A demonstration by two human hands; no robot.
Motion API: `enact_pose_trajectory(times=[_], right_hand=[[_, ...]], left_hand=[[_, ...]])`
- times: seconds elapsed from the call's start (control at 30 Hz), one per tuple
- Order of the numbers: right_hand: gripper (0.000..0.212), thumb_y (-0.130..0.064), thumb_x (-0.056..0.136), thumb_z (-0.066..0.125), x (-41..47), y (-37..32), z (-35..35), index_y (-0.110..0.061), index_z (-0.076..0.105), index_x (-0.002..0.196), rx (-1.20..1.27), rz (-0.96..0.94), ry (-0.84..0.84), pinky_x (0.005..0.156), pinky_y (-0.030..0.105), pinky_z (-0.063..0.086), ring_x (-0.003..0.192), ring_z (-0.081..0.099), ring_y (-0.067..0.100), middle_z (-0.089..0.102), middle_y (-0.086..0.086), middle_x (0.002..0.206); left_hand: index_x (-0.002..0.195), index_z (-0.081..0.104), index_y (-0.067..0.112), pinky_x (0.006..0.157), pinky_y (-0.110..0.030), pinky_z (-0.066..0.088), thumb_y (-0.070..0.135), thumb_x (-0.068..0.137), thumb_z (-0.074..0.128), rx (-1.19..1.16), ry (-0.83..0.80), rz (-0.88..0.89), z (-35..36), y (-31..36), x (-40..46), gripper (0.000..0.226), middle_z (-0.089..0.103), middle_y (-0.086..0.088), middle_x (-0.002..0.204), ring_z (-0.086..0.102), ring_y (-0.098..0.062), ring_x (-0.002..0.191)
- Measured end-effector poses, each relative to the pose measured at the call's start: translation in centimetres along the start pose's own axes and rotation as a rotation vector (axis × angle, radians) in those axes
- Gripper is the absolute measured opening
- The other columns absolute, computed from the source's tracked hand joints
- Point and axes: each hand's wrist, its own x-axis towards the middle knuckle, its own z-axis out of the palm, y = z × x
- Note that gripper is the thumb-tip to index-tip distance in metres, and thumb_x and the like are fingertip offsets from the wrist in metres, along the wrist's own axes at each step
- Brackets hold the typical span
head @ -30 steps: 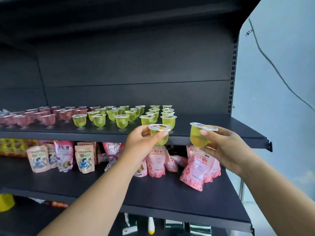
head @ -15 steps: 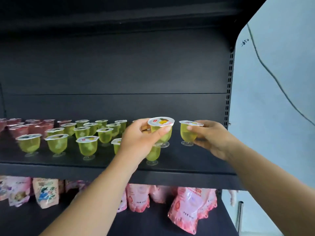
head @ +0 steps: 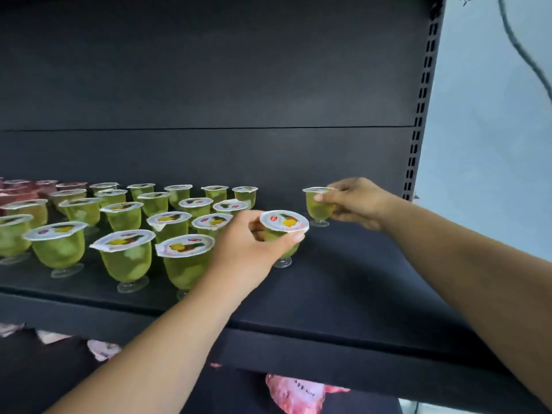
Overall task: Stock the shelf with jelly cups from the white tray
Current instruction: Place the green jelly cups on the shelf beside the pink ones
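Observation:
On the black shelf [head: 343,282] stand several rows of green jelly cups [head: 125,252] with white foil lids. My left hand [head: 248,246] grips one green jelly cup [head: 283,222] just right of the front rows, its clear foot on or just above the shelf. Farther back and to the right, my right hand [head: 355,201] pinches another green jelly cup [head: 318,204] by its rim and side; its foot touches the shelf near the back wall. The white tray is out of view.
Red jelly cups [head: 21,189] fill the far left of the shelf. Bare shelf lies to the right of the two held cups, up to the perforated upright [head: 418,121]. Pink snack pouches [head: 298,392] lie on the lower shelf.
Both hands moved forward and down onto the shelf with their cups. The right cup went toward the back wall, the left cup settled beside the front rows. The view moved closer.

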Motion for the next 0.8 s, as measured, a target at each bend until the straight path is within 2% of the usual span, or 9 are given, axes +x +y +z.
enact_pose_trajectory(times=[0.1,0.17,0.27,0.33,0.47,0.6,0.7,0.8], right_hand=[[0.013,-0.011,0.083,0.067,4.0,1.2,0.9,-0.014,0.055,0.081,-0.064,0.031,-0.099,0.06,0.012,0.049,0.067,0.056,0.005,0.057,-0.001,0.076],[0.015,-0.011,0.083,0.067,6.5,2.1,1.6,-0.012,0.057,0.094,-0.029,0.041,-0.157,0.064,0.014,0.049,0.07,0.056,0.005,0.057,-0.002,0.079],[0.028,-0.011,0.084,0.066,9.5,3.4,3.0,-0.009,0.058,0.11,0.097,0.029,-0.227,0.078,0.02,0.049,0.084,0.059,0.008,0.06,-0.003,0.085],[0.022,-0.011,0.084,0.066,10.7,3.9,3.8,-0.011,0.059,0.105,0.155,0.022,-0.262,0.085,0.021,0.045,0.095,0.058,0.01,0.062,-0.004,0.09],[0.016,-0.01,0.085,0.065,12.2,4.3,4.5,-0.017,0.06,0.099,0.214,0.002,-0.342,0.09,0.022,0.043,0.101,0.057,0.009,0.063,-0.001,0.103],[0.011,-0.01,0.084,0.066,13.5,4.4,5.2,-0.019,0.061,0.09,0.209,-0.014,-0.396,0.09,0.023,0.044,0.101,0.058,0.009,0.063,-0.001,0.104],[0.011,-0.01,0.083,0.067,14.3,4.5,5.5,-0.019,0.062,0.085,0.214,-0.032,-0.433,0.088,0.023,0.046,0.099,0.059,0.009,0.065,-0.003,0.1],[0.011,-0.011,0.082,0.068,14.8,4.9,5.5,-0.02,0.063,0.086,0.216,-0.05,-0.502,0.095,0.025,0.046,0.1,0.062,0.01,0.068,-0.002,0.1]], left_hand=[[0.077,0.051,0.032,0.057,-0.003,0.042,0.029,0.07,0.077,0.1,0.061,-0.041,0.3,-0.5,-0.1,0.027,0.055,0.025,0.078,0.051,0.011,0.073],[0.074,0.053,0.031,0.066,-0.005,0.044,0.031,0.069,0.078,0.117,0.119,-0.097,0.4,-0.6,0.2,0.025,0.06,0.022,0.079,0.055,0.009,0.077],[0.081,0.061,0.028,0.091,-0.034,0.05,0.047,0.053,0.082,0.056,0.183,-0.194,0.4,-1.0,0.8,0.04,0.07,0.011,0.09,0.064,-0.008,0.093],[0.084,0.059,0.028,0.095,-0.038,0.048,0.046,0.053,0.082,0.08,0.224,-0.228,1.0,-1.0,1.1,0.043,0.07,0.01,0.096,0.064,-0.01,0.097],[0.088,0.051,0.028,0.097,-0.036,0.048,0.032,0.073,0.073,0.166,0.291,-0.254,1.7,-0.9,2.5,0.027,0.064,0.011,0.099,0.061,-0.009,0.099],[0.083,0.048,0.027,0.096,-0.038,0.048,0.028,0.079,0.07,0.213,0.341,-0.255,1.9,-1.0,3.7,0.023,0.059,0.015,0.087,0.059,-0.011,0.097],[0.097,0.049,0.02,0.095,-0.04,0.048,0.029,0.079,0.07,0.26,0.374,-0.261,2.1,-1.3,4.6,0.029,0.057,0.014,0.086,0.059,-0.014,0.098],[0.104,0.05,0.017,0.095,-0.04,0.049,0.03,0.078,0.07,0.269,0.383,-0.269,2.2,-1.5,5.0,0.035,0.061,0.011,0.09,0.061,-0.015,0.101]])
